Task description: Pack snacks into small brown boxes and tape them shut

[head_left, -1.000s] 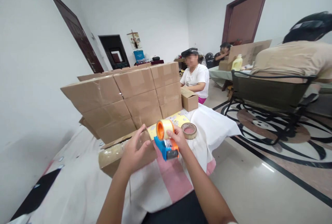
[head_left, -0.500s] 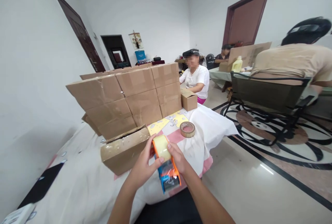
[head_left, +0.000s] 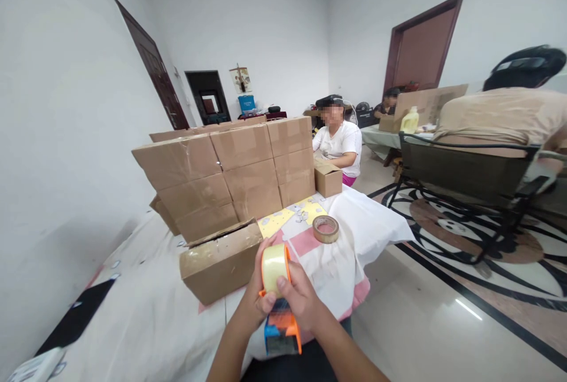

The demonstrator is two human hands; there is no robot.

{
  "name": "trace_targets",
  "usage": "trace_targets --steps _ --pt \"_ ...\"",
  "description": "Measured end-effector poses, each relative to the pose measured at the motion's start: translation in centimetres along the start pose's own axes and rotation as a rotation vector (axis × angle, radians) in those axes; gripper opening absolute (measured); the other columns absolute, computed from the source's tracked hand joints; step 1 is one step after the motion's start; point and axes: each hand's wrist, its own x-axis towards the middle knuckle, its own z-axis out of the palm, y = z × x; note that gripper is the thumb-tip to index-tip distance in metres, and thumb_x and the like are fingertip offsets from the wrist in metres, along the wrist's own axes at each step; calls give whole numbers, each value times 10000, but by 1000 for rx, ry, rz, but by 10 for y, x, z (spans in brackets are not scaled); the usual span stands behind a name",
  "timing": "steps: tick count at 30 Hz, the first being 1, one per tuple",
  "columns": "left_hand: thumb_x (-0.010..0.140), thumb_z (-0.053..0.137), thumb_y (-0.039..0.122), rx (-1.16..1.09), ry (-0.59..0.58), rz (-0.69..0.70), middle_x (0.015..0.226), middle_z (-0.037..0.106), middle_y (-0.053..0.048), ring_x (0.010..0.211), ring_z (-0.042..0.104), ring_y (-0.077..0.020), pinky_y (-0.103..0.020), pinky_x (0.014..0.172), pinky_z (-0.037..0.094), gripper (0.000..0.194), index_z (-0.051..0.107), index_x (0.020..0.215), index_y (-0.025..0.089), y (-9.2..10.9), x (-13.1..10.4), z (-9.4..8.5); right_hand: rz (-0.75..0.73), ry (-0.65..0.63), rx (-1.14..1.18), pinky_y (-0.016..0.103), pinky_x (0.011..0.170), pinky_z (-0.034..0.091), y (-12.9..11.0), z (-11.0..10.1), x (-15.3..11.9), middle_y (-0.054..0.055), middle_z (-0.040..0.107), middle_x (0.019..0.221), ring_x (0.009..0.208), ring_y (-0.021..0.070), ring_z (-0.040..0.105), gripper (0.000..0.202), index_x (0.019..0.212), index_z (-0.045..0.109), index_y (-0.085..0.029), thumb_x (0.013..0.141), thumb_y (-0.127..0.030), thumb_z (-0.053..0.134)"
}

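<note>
An orange and blue tape dispenser (head_left: 283, 330) with a wide pale yellow roll (head_left: 274, 268) is held up over the front of the table. My left hand (head_left: 254, 299) grips its left side, the fingers curled against the roll. From the right, my right hand (head_left: 299, 293) holds it, with the thumb on the roll's face. Just left of my hands lies a brown carton (head_left: 224, 264) with a slit along its top. A loose roll of brown tape (head_left: 325, 229) rests on the cloth beyond my right hand.
Stacked cartons (head_left: 248, 184) stand behind the single one, and a small carton (head_left: 328, 178) is at their right end. A person in white (head_left: 343, 146) sits beyond the cloth-covered table (head_left: 150, 311). Another person (head_left: 500, 110) sits in a chair (head_left: 465, 172) at the right.
Both hands have lowered slightly, and the dispenser has turned so its roll shows more from the side. My right thumb has shifted lower on the roll. The whole view has shifted a little.
</note>
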Motion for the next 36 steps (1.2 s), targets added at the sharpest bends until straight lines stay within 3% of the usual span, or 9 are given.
trace_targets --steps 4,7,10,12,16,21,24,30,36 --pt "851 508 729 -15 170 -128 1588 406 -121 1486 319 -337 -479 1236 220 834 422 1511 227 -9 -7 6 -147 27 -146 362 811 467 -1 -1 11 75 658 859 857 237 602 397 882 676 -195 1005 -463 410" --pt "863 541 673 -2 137 -282 1441 584 -129 1409 446 -346 -492 1210 277 577 751 1132 207 -6 -10 8 -271 90 -231 355 753 447 5 -5 24 61 623 764 774 224 581 407 766 617 -200 1005 -432 384" --pt "823 645 589 51 121 -331 1277 690 -147 1311 540 -357 -490 1166 340 411 780 787 202 3 -12 16 -306 151 -254 348 707 441 15 -13 35 62 622 757 747 220 575 434 774 620 -204 1018 -422 334" --pt "830 655 536 71 209 -294 1197 717 -142 1248 579 -344 -470 1123 383 357 750 727 207 10 -12 25 -366 134 -291 367 738 449 22 -18 40 67 628 753 764 230 582 457 788 642 -207 1020 -423 313" --pt "889 599 479 116 306 -225 937 733 -98 1053 639 -291 -379 966 462 340 699 704 211 26 -13 37 -495 68 -324 403 782 452 35 -27 45 61 614 701 737 235 576 477 742 640 -215 1010 -428 308" --pt "956 498 477 63 143 -365 625 632 -15 677 603 -200 -282 694 436 377 676 769 201 34 -15 39 -380 204 -255 398 792 462 50 -30 45 69 617 733 792 239 591 467 722 624 -212 1016 -425 329" --pt "966 467 481 -66 59 -398 555 607 10 588 572 -177 -277 669 421 368 660 862 186 29 -15 41 -303 303 -185 392 784 471 58 -28 45 56 599 713 756 225 580 482 684 592 -214 1011 -478 354" --pt "958 496 459 -193 138 -450 521 579 66 557 567 -163 -298 718 475 311 515 1119 194 15 -18 46 -188 500 -138 426 833 494 70 -24 45 63 616 792 787 228 568 489 822 635 -219 950 -637 416" --pt "953 513 465 -230 168 -454 529 571 78 541 564 -151 -302 711 491 297 460 1104 215 15 -27 48 -77 593 -93 428 821 508 74 -23 43 40 566 746 809 231 572 532 737 573 -234 887 -730 450"
